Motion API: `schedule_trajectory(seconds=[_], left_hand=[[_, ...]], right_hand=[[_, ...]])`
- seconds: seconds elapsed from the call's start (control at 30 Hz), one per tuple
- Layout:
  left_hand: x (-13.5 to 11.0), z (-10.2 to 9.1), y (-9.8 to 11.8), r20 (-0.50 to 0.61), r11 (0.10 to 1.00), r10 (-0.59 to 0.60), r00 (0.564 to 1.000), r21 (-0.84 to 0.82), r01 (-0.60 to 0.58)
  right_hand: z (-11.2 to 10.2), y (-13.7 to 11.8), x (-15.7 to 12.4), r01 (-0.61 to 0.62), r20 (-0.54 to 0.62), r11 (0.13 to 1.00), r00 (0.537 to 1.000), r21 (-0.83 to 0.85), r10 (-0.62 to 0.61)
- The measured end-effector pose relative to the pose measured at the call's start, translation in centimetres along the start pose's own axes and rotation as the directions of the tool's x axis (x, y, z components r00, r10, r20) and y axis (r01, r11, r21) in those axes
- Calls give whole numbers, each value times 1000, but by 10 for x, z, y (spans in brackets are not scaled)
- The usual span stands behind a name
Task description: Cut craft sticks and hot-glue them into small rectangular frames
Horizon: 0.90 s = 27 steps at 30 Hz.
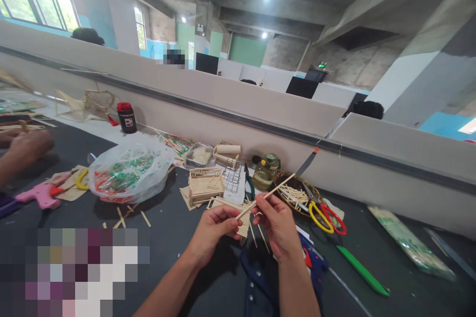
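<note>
A thin wooden stick [277,189] slants up to the right between my two hands. My left hand [217,228] pinches its lower end between thumb and fingers. Farther along, my right hand [273,218] grips the same stick near its middle. Just beneath and behind my hands lies a small slatted wooden piece [243,228], partly covered by my fingers, with loose sticks close to it. Beyond my left hand stands a little box-like model [206,185] built of sticks. A round wicker basket [320,197] holding short sticks sits past my right hand.
Scissors with red and yellow handles [332,218] lean on the basket. A green-handled tool [362,270], a blue glue gun [314,262] and a packet of sticks [411,242] lie rightward. A plastic bag [132,171] and a pink glue gun [40,195] are left, near another person's hand [31,146].
</note>
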<state>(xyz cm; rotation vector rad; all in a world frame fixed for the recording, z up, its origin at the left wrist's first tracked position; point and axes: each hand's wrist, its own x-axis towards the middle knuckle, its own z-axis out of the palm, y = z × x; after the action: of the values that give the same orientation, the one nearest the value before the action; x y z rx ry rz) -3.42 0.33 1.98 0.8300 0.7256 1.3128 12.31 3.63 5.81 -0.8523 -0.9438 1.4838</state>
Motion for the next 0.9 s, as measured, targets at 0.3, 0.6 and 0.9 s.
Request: schedule_trajectory(seconds=[0.3, 0.6, 0.9], left_hand=[[-2, -3, 0, -5, 990, -18, 1000, -139, 17], [1, -3, -1, -37, 988, -28, 999, -153, 22], [-2, -4, -1, 5, 977, -9, 1000, -213, 10]], right_hand=[[3, 2, -1, 38, -6, 999, 999, -17, -38], [12, -5, -9, 125, 68, 991, 990, -41, -122], [12, -3, -7, 85, -4, 996, 996, 3, -85]])
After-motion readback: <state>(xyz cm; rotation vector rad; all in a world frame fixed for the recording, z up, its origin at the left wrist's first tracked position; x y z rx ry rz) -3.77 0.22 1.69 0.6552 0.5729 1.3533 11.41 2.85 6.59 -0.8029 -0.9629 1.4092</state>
